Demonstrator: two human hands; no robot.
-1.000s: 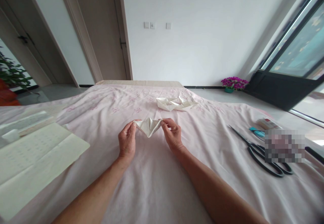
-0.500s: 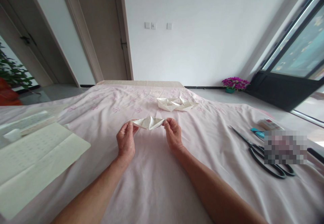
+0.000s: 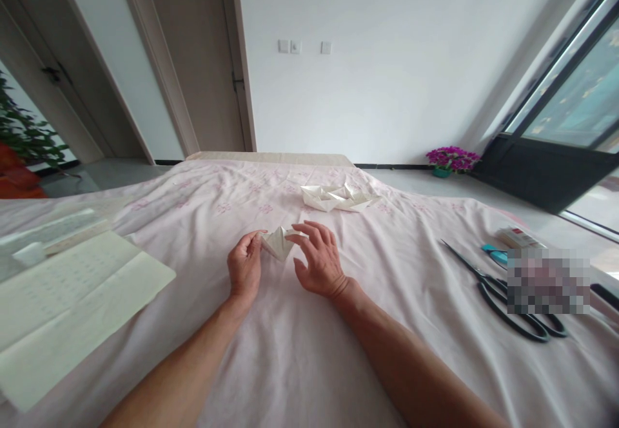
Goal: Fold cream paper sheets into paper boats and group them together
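Observation:
A small white paper boat (image 3: 279,245) is tilted above the cloth, its left end pinched in my left hand (image 3: 244,267). My right hand (image 3: 319,259) is at the boat's right side, fingers spread and thumb apart from it; the fingertips cover part of that end, and whether they touch it I cannot tell. Farther off, two folded paper boats (image 3: 333,198) sit side by side on the cloth.
Sheets of cream paper (image 3: 91,292) lie at the left, with a white block (image 3: 29,255) behind. Black-handled scissors (image 3: 505,299) rest at the right beside a blurred patch and a small packet (image 3: 521,238). A pale pink cloth (image 3: 290,363) covers the surface.
My right hand has let go of the boat's right tip and opened, moving in over it. The boat has tipped in my left hand, which keeps its pinch.

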